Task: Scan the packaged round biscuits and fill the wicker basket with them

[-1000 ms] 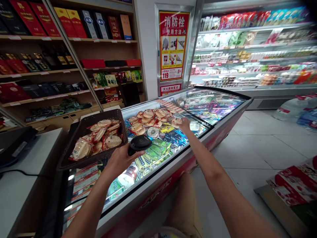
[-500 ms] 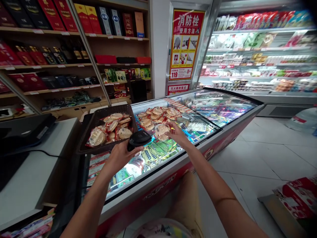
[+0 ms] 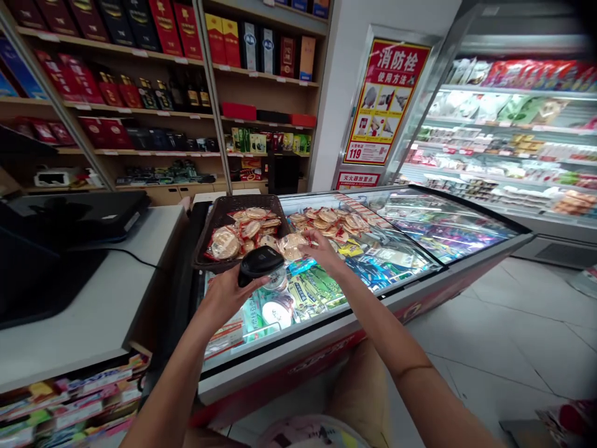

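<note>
Gripping a black handheld barcode scanner (image 3: 262, 261) by the handle in the left hand (image 3: 227, 295), with the head poking out to the right. Pinching a clear-wrapped packet of round flat biscuits (image 3: 290, 247) by its right edge in the right hand (image 3: 324, 255). Holding the hands apart, both loaded, above the near-left part of the glass-topped chest freezer (image 3: 326, 335).

Packet location: just beyond and right of the scanner head, by the front right corner of the dark brown woven basket (image 3: 247, 202). Can't tell touching the basket from hovering just clear of it.

In the basket: wrapped biscuit packets (image 3: 226, 241), red-trimmed, heaped loosely at mixed angles, partly blocked from view by the scanner. On the freezer glass, just right of the basket and beyond the right hand: a loose pile of matching packets (image 3: 331, 219).

Under the glass: green packs (image 3: 324, 286), plus a round white lid (image 3: 278, 314) near the front edge. Too much glare for reading labels.

Far left: a pale worktop (image 3: 156, 230) with a black machine (image 3: 100, 214) and a black cable (image 3: 128, 254) trailing rightward.

Behind: wooden shelving (image 3: 265, 76) with boxed goods, a red poster (image 3: 385, 102), and lit chiller shelves (image 3: 499, 124) to the right, blurred.
</note>
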### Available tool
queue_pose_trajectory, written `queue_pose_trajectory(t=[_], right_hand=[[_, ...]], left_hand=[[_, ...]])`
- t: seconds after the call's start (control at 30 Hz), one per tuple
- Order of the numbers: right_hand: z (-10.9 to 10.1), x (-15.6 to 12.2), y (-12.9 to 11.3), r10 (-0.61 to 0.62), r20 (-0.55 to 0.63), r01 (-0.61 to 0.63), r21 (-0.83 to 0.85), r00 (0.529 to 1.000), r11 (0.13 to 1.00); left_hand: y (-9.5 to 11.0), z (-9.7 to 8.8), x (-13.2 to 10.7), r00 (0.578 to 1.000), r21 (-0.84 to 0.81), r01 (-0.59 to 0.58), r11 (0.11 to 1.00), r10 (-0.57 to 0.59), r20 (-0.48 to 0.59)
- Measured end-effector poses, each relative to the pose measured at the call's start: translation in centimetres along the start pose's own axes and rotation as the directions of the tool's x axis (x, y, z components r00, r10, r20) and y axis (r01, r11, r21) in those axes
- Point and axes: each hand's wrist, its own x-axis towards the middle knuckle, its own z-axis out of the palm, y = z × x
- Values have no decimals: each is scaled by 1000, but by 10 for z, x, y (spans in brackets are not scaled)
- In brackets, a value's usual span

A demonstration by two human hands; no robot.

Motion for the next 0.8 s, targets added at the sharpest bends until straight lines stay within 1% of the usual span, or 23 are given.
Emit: queue_pose_trajectory(t=[0.1,0.17,0.2,0.27,0.33,0.37,0.43,0.47,0.53,0.6,0.67,0.7,0.73,0.77,0.8], right_hand=[[42,35,0,7,-43,-3,83,999,997],[72,61,0,-5,-60,10,90,998,996],[86,74,-1,-7,-72,11,52,997,999],[110,94,-2,-33,-112,21,-104,993,994],[126,108,-3,-102,-136,60,-281,985,958],[129,112,-3,-145,-133,91,-347,980,933],[127,113,-1,-216,-112,153,-410,970,899],[121,112,2,-239,-102,177,-416,966,892],[100,108,8,-265,-114,197,-414,957,889],[66,105,17,-257,-176,161,-427,950,890],[22,102,27,-224,-289,74,-450,931,890],[-2,102,32,-202,-361,18,-453,910,891],[-27,101,37,-178,-444,-43,-443,878,896],[-52,100,42,-152,-533,-105,-421,833,901],[-76,100,46,-128,-619,-165,-393,775,905]], left_hand=[[-18,-14,-12,996,-6,90,996,-90,-9],[-29,-24,-19,992,-27,128,991,-128,5],[-34,-29,-23,990,-37,140,989,-140,8],[-40,-37,-28,988,-44,155,987,-155,-9],[-43,-44,-29,986,-36,160,986,-162,-35],[-42,-46,-29,986,-29,160,987,-161,-44],[-39,-47,-25,987,-21,157,987,-158,-42],[-36,-46,-22,987,-17,155,988,-155,-32],[-29,-40,-14,990,-8,140,990,-140,-14],[-20,-31,-3,995,6,104,995,-104,2],[-10,-19,8,998,19,63,998,-63,23],[-5,-12,14,998,24,47,999,-48,33],[1,-5,19,998,29,35,999,-36,44],[7,2,25,998,34,26,999,-27,52],[13,8,31,998,40,17,999,-19,61]])
